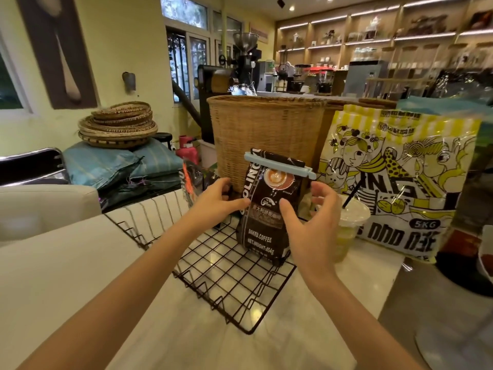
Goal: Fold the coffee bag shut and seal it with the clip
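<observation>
Coffee bag (266,209): upright in the black wire tray (226,284), between your hands.
Clip (278,165): clamped across its folded top.
Left hand (218,200): fingers spread, thumb touching the bag's edge.
Right hand (310,225): fingers spread, thumb on its front.

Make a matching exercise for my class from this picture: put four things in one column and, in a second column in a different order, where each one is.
Things
1. coffee bag
2. clip
3. iced drink cup
4. stack of woven trays

Places
A. across the folded top of the dark bag
B. on the folded blue sacks at the far left
C. standing upright on the black wire rack, between the left hand and right hand
D. on the counter, in front of the big yellow bag

Pairs: 1-C, 2-A, 3-D, 4-B
</observation>
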Demonstrator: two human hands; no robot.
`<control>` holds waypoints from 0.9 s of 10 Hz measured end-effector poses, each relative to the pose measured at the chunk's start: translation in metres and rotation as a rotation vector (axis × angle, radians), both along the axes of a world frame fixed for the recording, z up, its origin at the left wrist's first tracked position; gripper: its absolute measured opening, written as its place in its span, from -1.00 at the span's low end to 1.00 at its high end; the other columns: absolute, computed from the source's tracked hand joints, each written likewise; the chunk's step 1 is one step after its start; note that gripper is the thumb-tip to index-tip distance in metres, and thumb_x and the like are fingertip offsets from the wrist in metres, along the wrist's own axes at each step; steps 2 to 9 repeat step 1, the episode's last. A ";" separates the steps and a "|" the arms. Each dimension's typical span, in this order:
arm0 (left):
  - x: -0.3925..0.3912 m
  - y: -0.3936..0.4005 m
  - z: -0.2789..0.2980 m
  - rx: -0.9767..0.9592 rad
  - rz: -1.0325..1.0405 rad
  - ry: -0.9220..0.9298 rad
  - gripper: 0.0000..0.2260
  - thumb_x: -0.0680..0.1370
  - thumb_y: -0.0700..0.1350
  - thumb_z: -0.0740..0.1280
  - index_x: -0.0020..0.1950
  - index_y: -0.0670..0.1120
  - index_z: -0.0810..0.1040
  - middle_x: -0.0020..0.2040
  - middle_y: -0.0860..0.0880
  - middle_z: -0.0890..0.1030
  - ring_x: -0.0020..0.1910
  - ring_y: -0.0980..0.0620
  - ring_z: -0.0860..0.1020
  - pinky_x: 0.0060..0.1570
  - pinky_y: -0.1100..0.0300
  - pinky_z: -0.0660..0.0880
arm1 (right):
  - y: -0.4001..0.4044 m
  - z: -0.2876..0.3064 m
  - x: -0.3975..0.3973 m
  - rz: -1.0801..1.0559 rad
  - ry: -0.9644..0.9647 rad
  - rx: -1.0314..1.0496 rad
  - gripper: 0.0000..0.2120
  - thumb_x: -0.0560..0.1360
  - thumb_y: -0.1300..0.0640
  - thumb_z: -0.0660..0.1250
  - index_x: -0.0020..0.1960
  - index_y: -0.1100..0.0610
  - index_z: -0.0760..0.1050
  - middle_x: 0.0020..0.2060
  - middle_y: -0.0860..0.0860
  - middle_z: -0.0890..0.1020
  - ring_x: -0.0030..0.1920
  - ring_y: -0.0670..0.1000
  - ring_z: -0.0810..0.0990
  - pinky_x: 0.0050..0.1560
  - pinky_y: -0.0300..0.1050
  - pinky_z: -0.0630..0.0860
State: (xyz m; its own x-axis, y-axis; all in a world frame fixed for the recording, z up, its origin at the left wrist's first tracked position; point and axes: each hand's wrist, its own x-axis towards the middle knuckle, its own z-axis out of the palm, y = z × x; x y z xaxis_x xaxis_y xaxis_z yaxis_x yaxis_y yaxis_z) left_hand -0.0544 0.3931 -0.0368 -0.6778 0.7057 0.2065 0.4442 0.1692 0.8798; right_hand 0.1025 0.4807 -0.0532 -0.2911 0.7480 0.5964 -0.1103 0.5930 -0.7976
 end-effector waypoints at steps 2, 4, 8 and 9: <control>0.013 -0.028 0.007 0.058 0.098 0.086 -0.50 0.44 -0.01 0.37 0.34 -0.04 0.31 0.29 -0.05 0.44 0.20 0.01 0.45 0.07 0.15 0.39 | -0.022 0.008 -0.007 0.127 -0.045 0.075 -0.67 0.42 0.10 0.39 0.12 -0.01 0.35 -0.01 -0.08 0.47 0.05 -0.05 0.48 0.04 -0.10 0.52; 0.013 -0.028 0.007 0.058 0.098 0.086 -0.50 0.44 -0.01 0.37 0.34 -0.04 0.31 0.29 -0.05 0.44 0.20 0.01 0.45 0.07 0.15 0.39 | -0.022 0.008 -0.007 0.127 -0.045 0.075 -0.67 0.42 0.10 0.39 0.12 -0.01 0.35 -0.01 -0.08 0.47 0.05 -0.05 0.48 0.04 -0.10 0.52; 0.013 -0.028 0.007 0.058 0.098 0.086 -0.50 0.44 -0.01 0.37 0.34 -0.04 0.31 0.29 -0.05 0.44 0.20 0.01 0.45 0.07 0.15 0.39 | -0.022 0.008 -0.007 0.127 -0.045 0.075 -0.67 0.42 0.10 0.39 0.12 -0.01 0.35 -0.01 -0.08 0.47 0.05 -0.05 0.48 0.04 -0.10 0.52; 0.013 -0.028 0.007 0.058 0.098 0.086 -0.50 0.44 -0.01 0.37 0.34 -0.04 0.31 0.29 -0.05 0.44 0.20 0.01 0.45 0.07 0.15 0.39 | -0.022 0.008 -0.007 0.127 -0.045 0.075 -0.67 0.42 0.10 0.39 0.12 -0.01 0.35 -0.01 -0.08 0.47 0.05 -0.05 0.48 0.04 -0.10 0.52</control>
